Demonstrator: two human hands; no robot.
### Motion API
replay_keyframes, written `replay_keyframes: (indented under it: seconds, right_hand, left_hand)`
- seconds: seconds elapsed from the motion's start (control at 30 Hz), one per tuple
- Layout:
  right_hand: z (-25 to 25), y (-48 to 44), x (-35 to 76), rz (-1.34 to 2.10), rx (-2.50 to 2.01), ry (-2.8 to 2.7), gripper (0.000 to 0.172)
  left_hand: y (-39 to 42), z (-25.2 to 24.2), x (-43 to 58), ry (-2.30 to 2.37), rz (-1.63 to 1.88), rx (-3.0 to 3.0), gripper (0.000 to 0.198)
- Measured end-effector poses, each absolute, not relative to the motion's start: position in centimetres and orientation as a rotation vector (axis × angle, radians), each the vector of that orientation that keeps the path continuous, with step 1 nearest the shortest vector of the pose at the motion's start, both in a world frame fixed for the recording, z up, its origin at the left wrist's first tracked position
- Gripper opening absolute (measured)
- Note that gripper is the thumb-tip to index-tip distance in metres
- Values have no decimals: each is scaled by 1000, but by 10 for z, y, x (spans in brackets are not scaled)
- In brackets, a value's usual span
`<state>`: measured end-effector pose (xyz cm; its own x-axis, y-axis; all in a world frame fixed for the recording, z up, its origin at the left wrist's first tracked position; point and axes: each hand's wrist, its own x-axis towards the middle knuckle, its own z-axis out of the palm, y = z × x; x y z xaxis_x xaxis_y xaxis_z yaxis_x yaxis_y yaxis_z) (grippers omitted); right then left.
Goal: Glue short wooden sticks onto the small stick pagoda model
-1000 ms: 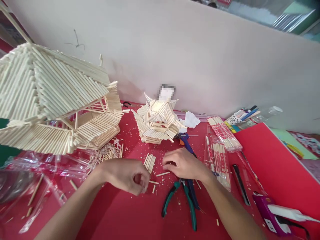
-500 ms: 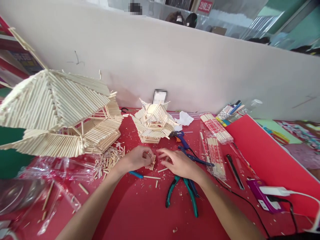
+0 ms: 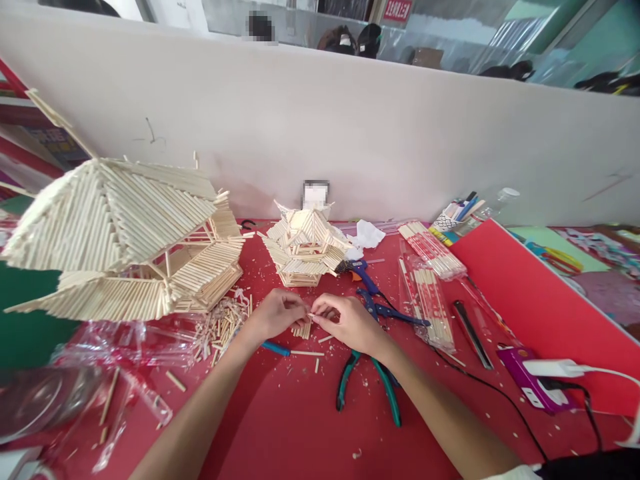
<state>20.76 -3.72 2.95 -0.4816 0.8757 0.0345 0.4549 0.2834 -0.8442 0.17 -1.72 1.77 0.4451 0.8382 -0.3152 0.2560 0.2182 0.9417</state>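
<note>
L hand (image 3: 277, 313) + R hand (image 3: 350, 321): fingertips pinched together on one short stick (image 3: 311, 315), just above pile (image 3: 303, 329), near model (image 3: 303, 250). Step, prob.: picking/aligning stick. Next calls for steady fine grip.

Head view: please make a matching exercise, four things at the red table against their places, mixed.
1 green-handled pliers
2 small stick pagoda
3 purple power strip
4 short stick

a pinched between left hand and right hand
b near the wall, behind the hands
c beside the right wrist
d farthest right of the four

Pairs: 1-c, 2-b, 3-d, 4-a
</note>
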Motion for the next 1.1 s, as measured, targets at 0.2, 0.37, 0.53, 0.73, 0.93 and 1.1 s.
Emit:
replay_keyframes:
  seconds: [0.2,0.37,0.53,0.73,0.93,1.1]
  right_hand:
    - [40,-35,226,1103,-1213,-2238,15]
    - [42,-26,239,1057,-1242,-2129,24]
    - [30,-13,241,1176,-1244,-1911,21]
    - [18,-3,242,1250,-1207,-1806,22]
    - [19,-7,242,1325,-1186,-1767,28]
    - [29,-17,242,1295,-1175,-1813,28]
  left_hand:
    - [-8,36,-28,1379,560,1732,30]
    - [-13,52,-42,1757,269,1934,45]
    - [-14,48,-50,2031,-24,2095,27]
    - [-17,60,-53,1629,221,2147,21]
    - [-22,56,-32,943,582,2059,30]
    - [-23,26,-9,1063,529,2059,25]
